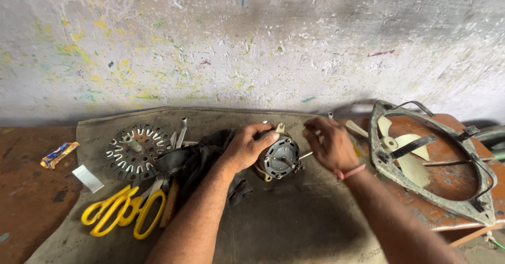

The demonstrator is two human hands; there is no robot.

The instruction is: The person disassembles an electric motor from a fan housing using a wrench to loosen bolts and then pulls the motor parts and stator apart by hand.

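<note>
A small round electric motor (280, 159) with a metal shaft lies on a grey mat (294, 222). My left hand (247, 147) grips the motor's left side and top, steadying it. My right hand (329, 144) hovers just right of the motor with fingers pinched together near the shaft end; whether something tiny sits between the fingertips cannot be told. A pink band circles the right wrist.
Yellow-handled scissors (123, 211) lie at the front left beside a slotted round metal disc (135, 149), a dark cloth (194, 161) and a metal tool (181, 130). A grey fan frame with cream blades (415, 161) rests on the rusty table at right. A paint-flecked wall (252, 43) stands behind.
</note>
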